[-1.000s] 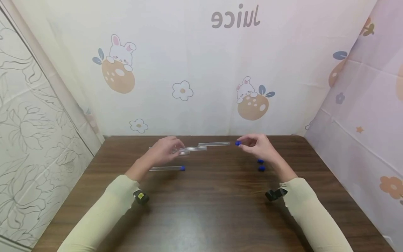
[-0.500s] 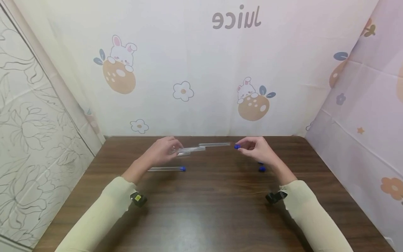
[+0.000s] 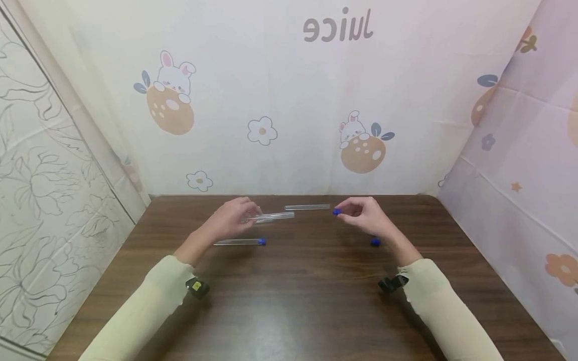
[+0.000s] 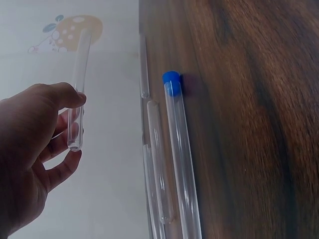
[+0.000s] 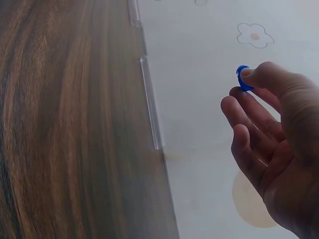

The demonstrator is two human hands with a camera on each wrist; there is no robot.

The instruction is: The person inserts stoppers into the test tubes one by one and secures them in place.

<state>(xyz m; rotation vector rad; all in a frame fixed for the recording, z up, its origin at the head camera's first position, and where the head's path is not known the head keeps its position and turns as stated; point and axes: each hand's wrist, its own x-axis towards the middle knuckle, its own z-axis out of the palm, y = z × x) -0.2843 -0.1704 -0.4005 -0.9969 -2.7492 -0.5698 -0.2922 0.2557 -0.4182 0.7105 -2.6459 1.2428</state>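
Observation:
My left hand [image 3: 231,219] grips a clear test tube [image 4: 79,89] near its rounded end, in the air above the table. Its other end points right, toward the right hand, in the head view. My right hand [image 3: 367,216] pinches a small blue stopper [image 5: 242,78] between thumb and index finger, apart from the held tube. On the table near the left hand lies a test tube with a blue stopper in its end [image 4: 182,144]. Several unstoppered tubes lie beyond it, among them one [image 4: 159,164] beside the stoppered tube and one [image 3: 307,207] at the back edge.
Another loose blue stopper [image 3: 376,242] lies on the wooden table [image 3: 289,296] under the right wrist. A printed curtain [image 3: 289,90] hangs right behind the table's back edge. Black wrist cameras, such as the left one [image 3: 197,288], sit by both sleeve cuffs.
My right hand has come slightly left and nearer with the stopper. The left hand's tube has dropped a little. A second loose stopper by the right wrist has passed from sight behind the hand.

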